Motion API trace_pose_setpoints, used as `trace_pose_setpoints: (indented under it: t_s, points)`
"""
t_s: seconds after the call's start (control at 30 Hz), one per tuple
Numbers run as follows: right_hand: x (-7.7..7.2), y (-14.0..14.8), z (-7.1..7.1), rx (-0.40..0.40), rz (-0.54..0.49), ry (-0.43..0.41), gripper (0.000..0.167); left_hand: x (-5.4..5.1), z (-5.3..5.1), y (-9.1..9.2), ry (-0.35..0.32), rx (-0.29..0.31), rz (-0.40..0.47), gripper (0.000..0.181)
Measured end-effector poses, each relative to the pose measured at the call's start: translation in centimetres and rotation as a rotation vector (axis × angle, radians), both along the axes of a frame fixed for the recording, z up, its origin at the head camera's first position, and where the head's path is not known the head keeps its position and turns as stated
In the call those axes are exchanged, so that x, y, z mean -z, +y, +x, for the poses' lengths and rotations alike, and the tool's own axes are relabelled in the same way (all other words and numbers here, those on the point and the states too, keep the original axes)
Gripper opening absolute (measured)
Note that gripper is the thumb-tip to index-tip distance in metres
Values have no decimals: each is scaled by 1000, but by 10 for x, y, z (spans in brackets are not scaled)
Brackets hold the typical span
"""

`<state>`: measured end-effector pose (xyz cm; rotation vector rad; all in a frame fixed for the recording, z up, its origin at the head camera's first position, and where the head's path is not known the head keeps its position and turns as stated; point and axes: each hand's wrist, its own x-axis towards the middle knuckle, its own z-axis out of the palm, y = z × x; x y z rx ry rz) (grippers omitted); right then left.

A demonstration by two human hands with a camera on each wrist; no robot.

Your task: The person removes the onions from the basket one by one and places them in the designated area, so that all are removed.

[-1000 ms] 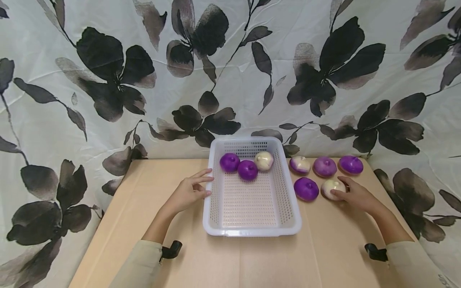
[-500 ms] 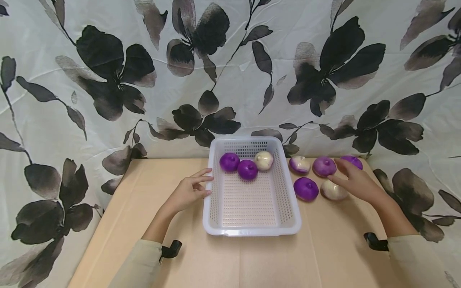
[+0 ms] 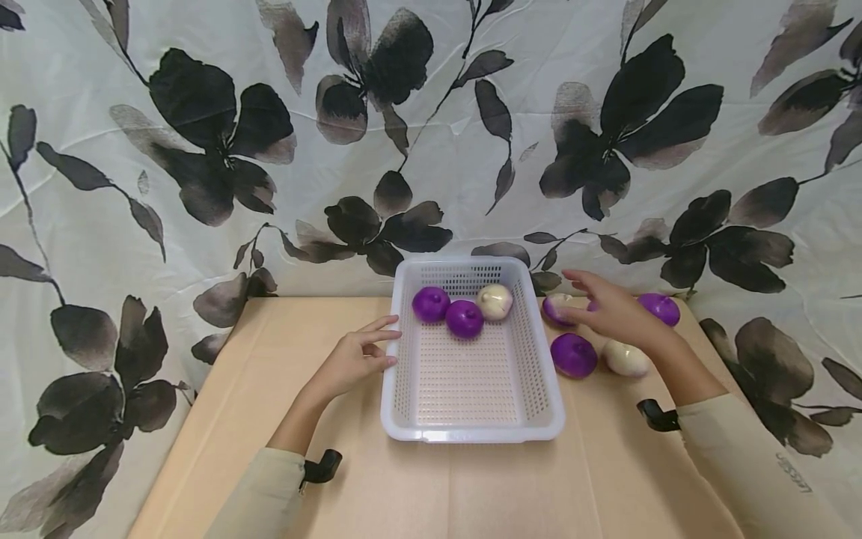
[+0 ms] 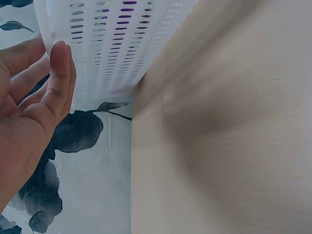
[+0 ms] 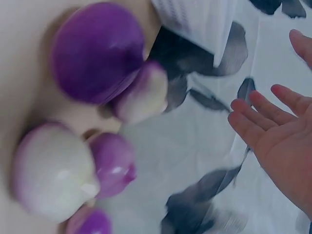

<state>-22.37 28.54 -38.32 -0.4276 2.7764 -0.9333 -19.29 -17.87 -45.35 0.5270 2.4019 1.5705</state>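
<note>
The left hand (image 3: 355, 358) holds the left rim of a white perforated plastic basket (image 3: 471, 433); in the left wrist view the thumb and fingers of this hand (image 4: 34, 92) meet at the rim. Inside the basket lie two purple onions (image 3: 431, 305) and a whitish onion (image 3: 494, 302). My right hand (image 3: 616, 311) hovers over the back onions with fingers spread and holds nothing. It partly hides a white-purple onion (image 3: 556, 307) and nearly all of another purple one. Nearby are a dark purple onion (image 3: 574, 355), a whitish one (image 3: 626, 358) and a bright purple one (image 3: 660, 308).
The basket stands mid-table on a light wooden table (image 3: 498, 486). A floral cloth (image 3: 471, 187) hangs right behind the table's back edge. Black wrist cameras (image 3: 322, 466) sit at both sleeves.
The right hand has lifted off the whitish onion and moved left and away over the back row, with nothing in it. The left hand and the basket stay in place.
</note>
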Motion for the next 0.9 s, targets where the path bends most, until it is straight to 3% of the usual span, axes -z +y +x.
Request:
trace_pose_setpoints:
  t_s: [0.4, 0.57, 0.73, 0.9]
  points:
    - [-9, -72, -41, -173, 79, 5, 83, 1, -1, 0, 8, 6, 4, 49]
    - [-11, -98, -55, -228, 94, -49, 84, 2, -1, -1, 9, 3, 5, 49]
    - [-6, -122, -66, -309, 90, -51, 81, -1, -1, -1, 7, -3, 7, 49]
    - [9, -141, -74, -306, 167, -118, 83, 0, -1, -1, 6, 9, 19, 49]
